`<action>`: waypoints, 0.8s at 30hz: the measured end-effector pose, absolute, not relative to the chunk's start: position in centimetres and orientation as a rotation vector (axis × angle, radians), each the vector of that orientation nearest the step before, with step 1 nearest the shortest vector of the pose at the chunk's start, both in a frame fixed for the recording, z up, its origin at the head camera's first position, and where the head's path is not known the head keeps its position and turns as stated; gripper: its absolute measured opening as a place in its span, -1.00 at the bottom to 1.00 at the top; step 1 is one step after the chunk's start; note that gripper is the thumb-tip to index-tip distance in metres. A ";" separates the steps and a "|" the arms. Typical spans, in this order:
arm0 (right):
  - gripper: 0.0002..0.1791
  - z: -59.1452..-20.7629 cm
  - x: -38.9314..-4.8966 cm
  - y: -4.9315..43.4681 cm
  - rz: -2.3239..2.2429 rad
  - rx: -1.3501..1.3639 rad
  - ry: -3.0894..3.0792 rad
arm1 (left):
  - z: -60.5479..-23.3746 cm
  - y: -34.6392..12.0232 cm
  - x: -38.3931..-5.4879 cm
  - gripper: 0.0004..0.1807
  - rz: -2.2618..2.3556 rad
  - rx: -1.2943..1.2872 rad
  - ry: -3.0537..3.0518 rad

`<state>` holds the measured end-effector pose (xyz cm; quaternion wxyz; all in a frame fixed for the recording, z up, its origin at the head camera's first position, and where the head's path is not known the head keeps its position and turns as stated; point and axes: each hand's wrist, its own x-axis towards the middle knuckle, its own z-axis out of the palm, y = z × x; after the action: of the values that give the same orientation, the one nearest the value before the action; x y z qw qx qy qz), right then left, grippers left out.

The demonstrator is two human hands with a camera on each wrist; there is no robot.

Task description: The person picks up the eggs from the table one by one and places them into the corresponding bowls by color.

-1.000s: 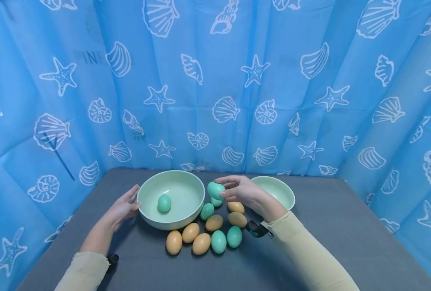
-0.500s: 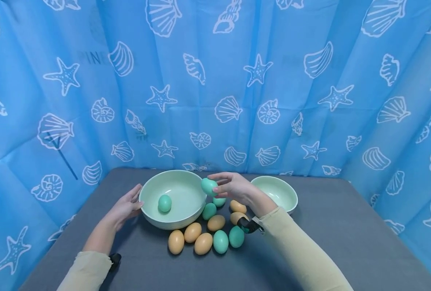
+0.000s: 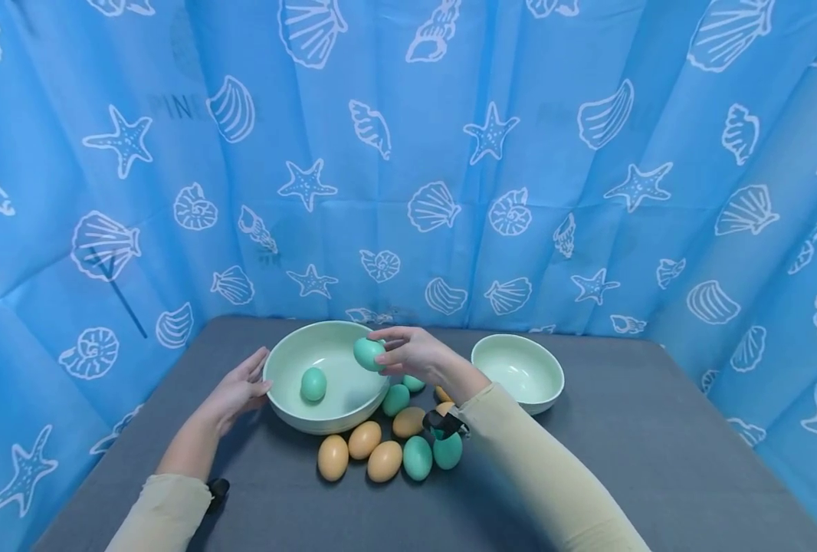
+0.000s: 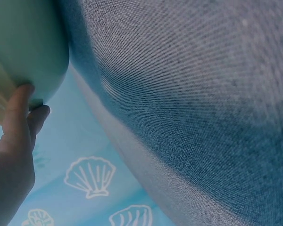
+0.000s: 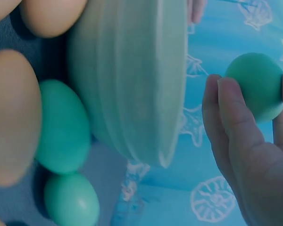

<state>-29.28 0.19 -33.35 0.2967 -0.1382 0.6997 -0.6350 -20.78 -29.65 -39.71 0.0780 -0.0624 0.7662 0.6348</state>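
A green egg [image 3: 369,353] is pinched between the thumb and fingers of my right hand [image 3: 411,356], held over the right rim of the large pale green bowl [image 3: 287,414]. In the right wrist view the held egg [image 5: 255,84] sits at the fingertips, raised beside the bowl wall [image 5: 132,75]. Another green egg [image 3: 313,384] lies inside this bowl. My left hand [image 3: 236,395] rests against the bowl's left side with extended fingers. The left wrist view has those fingers [image 4: 19,113] touching the outer wall of the bowl [image 4: 33,47].
Several tan eggs [image 3: 384,461] and green eggs [image 3: 418,458] lie on the grey tablecloth [image 3: 277,506] in front and right of the large bowl. A smaller pale green bowl [image 3: 519,368] stands at the right. A blue shell-print curtain [image 3: 408,153] hangs behind the table.
My right hand has carried the green egg leftward, from above the loose eggs to over the large bowl's right rim. My left hand has stayed at the bowl's side.
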 end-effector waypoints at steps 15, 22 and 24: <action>-0.49 -36.7 -30.6 -5.4 -1.762 -0.183 1.833 | -39.8 -29.7 -20.9 -0.19 1.913 -0.202 2.298; -0.49 -38.0 -31.4 -7.4 -1.758 -0.094 1.887 | -39.9 -29.6 -20.9 -0.19 1.929 -0.219 2.306; -0.50 -38.3 -31.6 -7.8 -1.754 -0.067 1.905 | -40.0 -29.5 -20.9 -0.19 1.932 -0.221 2.312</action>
<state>-31.58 -7.80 -38.30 0.2722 -0.0248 0.7077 -0.6515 -20.86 -29.49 -40.03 0.0602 -0.0731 0.7639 0.6384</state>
